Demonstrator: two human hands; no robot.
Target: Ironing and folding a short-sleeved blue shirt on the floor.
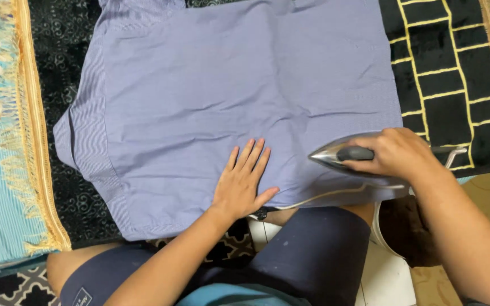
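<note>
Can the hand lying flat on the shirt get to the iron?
Probably yes. The left hand lies flat on the blue shirt, with only bare cloth between it and the iron, which the right hand grips.

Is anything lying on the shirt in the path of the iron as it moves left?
Yes. The left hand lies flat on the blue shirt, just left of the iron that the right hand grips. Beyond that hand, the cloth shows only creases, with no other object on it.
</note>
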